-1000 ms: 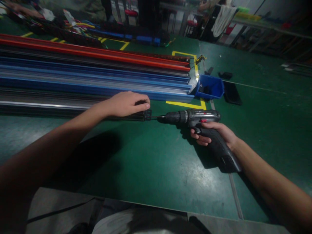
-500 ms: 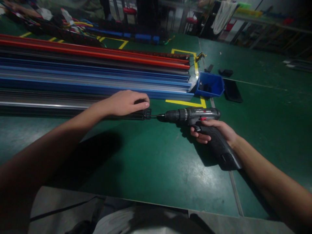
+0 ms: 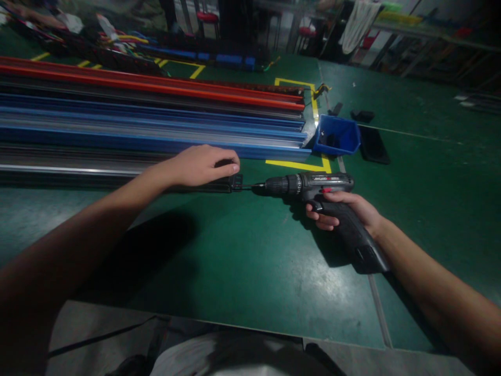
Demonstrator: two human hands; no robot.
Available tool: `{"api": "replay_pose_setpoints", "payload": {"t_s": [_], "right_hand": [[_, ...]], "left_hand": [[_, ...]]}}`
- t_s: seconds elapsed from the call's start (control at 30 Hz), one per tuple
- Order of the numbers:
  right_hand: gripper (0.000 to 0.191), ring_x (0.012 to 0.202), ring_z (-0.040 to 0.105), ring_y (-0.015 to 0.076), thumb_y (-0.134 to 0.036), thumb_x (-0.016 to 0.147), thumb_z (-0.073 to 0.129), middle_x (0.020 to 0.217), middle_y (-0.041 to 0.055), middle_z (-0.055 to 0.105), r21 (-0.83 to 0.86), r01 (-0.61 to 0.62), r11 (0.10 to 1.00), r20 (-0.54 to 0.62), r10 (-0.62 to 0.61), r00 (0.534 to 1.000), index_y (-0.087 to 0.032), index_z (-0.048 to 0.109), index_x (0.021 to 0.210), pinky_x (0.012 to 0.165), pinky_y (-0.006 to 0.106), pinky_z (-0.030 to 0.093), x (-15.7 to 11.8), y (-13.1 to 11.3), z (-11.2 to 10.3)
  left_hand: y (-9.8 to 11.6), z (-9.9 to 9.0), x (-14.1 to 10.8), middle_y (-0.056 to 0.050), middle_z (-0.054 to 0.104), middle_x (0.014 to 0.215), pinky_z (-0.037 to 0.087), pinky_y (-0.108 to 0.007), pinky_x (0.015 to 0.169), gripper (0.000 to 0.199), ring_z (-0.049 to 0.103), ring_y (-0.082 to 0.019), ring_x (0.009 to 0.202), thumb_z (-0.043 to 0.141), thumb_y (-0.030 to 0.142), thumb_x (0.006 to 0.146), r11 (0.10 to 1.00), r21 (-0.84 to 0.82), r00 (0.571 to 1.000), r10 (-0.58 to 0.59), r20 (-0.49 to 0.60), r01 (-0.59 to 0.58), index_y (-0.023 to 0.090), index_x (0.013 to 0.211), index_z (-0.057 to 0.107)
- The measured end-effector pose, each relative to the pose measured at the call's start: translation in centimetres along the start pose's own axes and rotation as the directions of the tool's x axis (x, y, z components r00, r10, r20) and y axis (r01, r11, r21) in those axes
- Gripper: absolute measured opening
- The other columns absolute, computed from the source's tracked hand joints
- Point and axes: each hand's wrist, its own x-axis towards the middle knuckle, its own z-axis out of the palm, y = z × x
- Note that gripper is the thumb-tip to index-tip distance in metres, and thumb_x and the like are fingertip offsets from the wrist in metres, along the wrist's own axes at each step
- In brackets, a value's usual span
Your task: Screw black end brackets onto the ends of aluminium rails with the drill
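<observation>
My right hand (image 3: 344, 211) is wrapped round the handle of a black power drill (image 3: 321, 183), which lies level and points left. The drill's long bit meets a small black end piece (image 3: 236, 183) at the right end of a dark metal profile (image 3: 213, 186). My left hand (image 3: 205, 165) rests over that profile near its end, thumb and fingers curled together; what lies between the fingertips, if anything, is hidden.
Behind the dark profile lie long blue profiles (image 3: 235, 141) and red profiles (image 3: 235, 94). A blue bin (image 3: 338, 137) with small parts stands past their ends, beside a dark flat object (image 3: 373, 145). Wires (image 3: 129, 39) and a person's arm (image 3: 35, 15) show at the back left.
</observation>
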Motion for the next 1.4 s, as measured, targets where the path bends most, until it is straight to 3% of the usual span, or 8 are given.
{"api": "replay_pose_setpoints", "payload": {"t_s": [0.17, 0.47, 0.77, 1.0, 1.2, 1.4], "right_hand": [[0.03, 0.059, 0.055, 0.0094, -0.028, 0.097, 0.064, 0.092, 0.0156, 0.071, 0.025, 0.001, 1.0, 0.042, -0.002, 0.999, 0.0, 0.066, 0.11, 0.061, 0.023, 0.056, 0.05, 0.08, -0.32], [0.025, 0.056, 0.051, 0.01, -0.029, 0.099, 0.06, 0.091, 0.0121, 0.07, -0.015, -0.002, 1.0, -0.004, 0.002, 1.0, -0.007, 0.068, 0.107, 0.059, 0.025, 0.055, 0.01, 0.0, -0.07], [0.028, 0.059, 0.056, 0.01, -0.026, 0.1, 0.06, 0.092, 0.0164, 0.069, 0.044, 0.003, 0.999, 0.037, -0.004, 0.999, 0.0, 0.065, 0.11, 0.061, 0.023, 0.057, 0.03, 0.1, -0.31], [0.027, 0.058, 0.056, 0.0105, -0.026, 0.101, 0.058, 0.093, 0.0165, 0.07, 0.043, 0.004, 0.999, 0.029, -0.005, 1.0, -0.002, 0.066, 0.109, 0.061, 0.025, 0.057, 0.05, 0.1, -0.32], [0.026, 0.056, 0.053, 0.0096, -0.029, 0.097, 0.063, 0.09, 0.0134, 0.07, -0.016, 0.003, 1.0, -0.031, -0.004, 1.0, -0.005, 0.068, 0.106, 0.058, 0.025, 0.054, 0.02, 0.04, 0.03], [0.027, 0.058, 0.053, 0.0096, -0.029, 0.097, 0.064, 0.09, 0.0125, 0.07, 0.002, -0.001, 1.0, -0.003, 0.001, 1.0, -0.004, 0.069, 0.107, 0.059, 0.024, 0.055, 0.02, 0.02, 0.05]], "left_hand": [[0.0, -0.02, 0.0, -0.001, 0.076, 0.113, 0.044, -0.03, 0.081, 0.049, 0.069, -0.022, 0.097, 0.037, 0.062, 0.101, 1.0, 0.001, 1.0, -0.005, 0.004, 0.005, 0.027, 0.116, 0.069], [0.05, -0.04, 0.0, -0.001, 0.077, 0.115, 0.044, -0.03, 0.082, 0.048, 0.069, -0.023, 0.098, 0.038, 0.06, 0.101, 1.0, 0.006, 1.0, -0.009, 0.002, 0.009, 0.028, 0.117, 0.07], [0.04, -0.03, 0.01, -0.001, 0.076, 0.112, 0.044, -0.03, 0.081, 0.05, 0.069, -0.022, 0.097, 0.037, 0.061, 0.1, 1.0, 0.002, 1.0, 0.001, -0.002, -0.001, 0.027, 0.116, 0.07], [0.14, -0.03, -0.02, -0.001, 0.077, 0.114, 0.044, -0.029, 0.081, 0.049, 0.069, -0.021, 0.097, 0.037, 0.06, 0.1, 1.0, 0.016, 1.0, -0.005, -0.005, 0.005, 0.027, 0.116, 0.069], [0.1, -0.03, -0.06, -0.002, 0.076, 0.113, 0.044, -0.03, 0.083, 0.05, 0.069, -0.022, 0.098, 0.037, 0.062, 0.101, 1.0, -0.001, 1.0, -0.006, -0.001, 0.006, 0.027, 0.116, 0.069], [0.16, -0.12, -0.05, -0.002, 0.076, 0.112, 0.045, -0.031, 0.083, 0.05, 0.069, -0.023, 0.097, 0.038, 0.062, 0.101, 1.0, -0.006, 1.0, -0.006, 0.002, 0.006, 0.027, 0.116, 0.07]]}}
